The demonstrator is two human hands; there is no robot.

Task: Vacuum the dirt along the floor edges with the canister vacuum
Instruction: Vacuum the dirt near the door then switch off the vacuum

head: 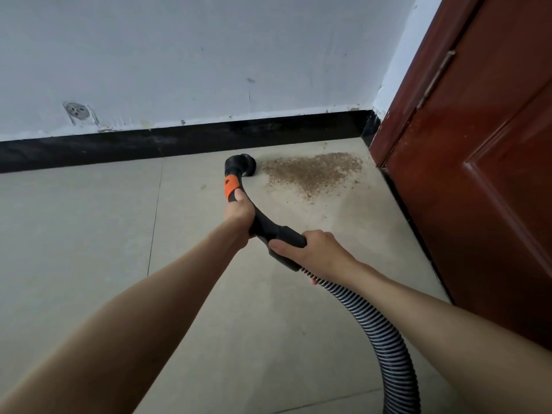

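Note:
A patch of brown dirt (pixel 313 171) lies on the tiled floor in the corner between the wall and a door. The black round brush nozzle (pixel 243 166) of the vacuum sits on the floor at the dirt's left edge. My left hand (pixel 238 211) grips the curved black handle (pixel 263 222) just below its orange band (pixel 231 188). My right hand (pixel 307 252) holds the handle's lower end, where the ribbed hose (pixel 385 339) joins and curves down to the bottom edge. The canister is out of view.
A black skirting board (pixel 179 141) runs along the base of the white wall. A dark red wooden door (pixel 478 174) stands at the right, close to the dirt. A round fitting (pixel 78 111) is set low in the wall at the left.

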